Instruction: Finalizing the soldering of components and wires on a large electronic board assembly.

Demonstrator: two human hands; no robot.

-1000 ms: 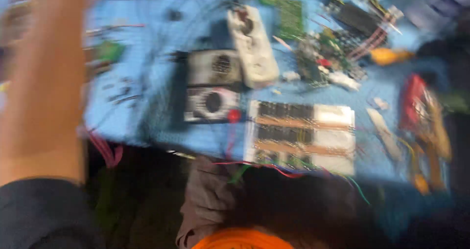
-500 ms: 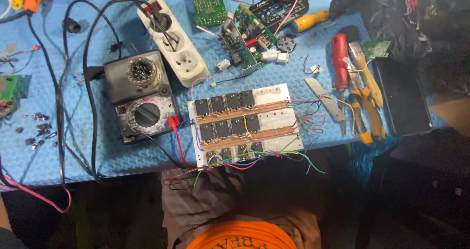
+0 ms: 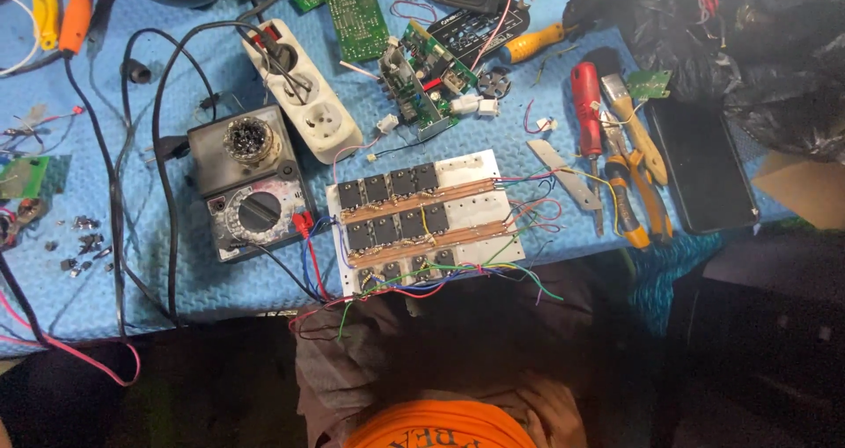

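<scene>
Neither of my hands shows in the head view. A white board point(image 3: 422, 219) with rows of black square parts and copper strips lies at the near edge of the blue mat point(image 3: 202, 285), with coloured wires trailing off it toward my lap. Left of it sits a grey analogue multimeter point(image 3: 251, 193) with red and black leads plugged in. My orange shirt point(image 3: 440, 426) fills the bottom edge.
A white power strip point(image 3: 304, 87) holds a black plug. Behind lie a green circuit board point(image 3: 356, 8) and a small electronics module point(image 3: 422, 78). To the right are a red screwdriver point(image 3: 588, 96), yellow pliers point(image 3: 638, 201), a black phone point(image 3: 700, 166) and a black plastic bag point(image 3: 731, 34).
A second ago my left forearm reached up along the left side of a blurred picture. It has left the view, the camera has steadied, and the bench items have not moved.
</scene>
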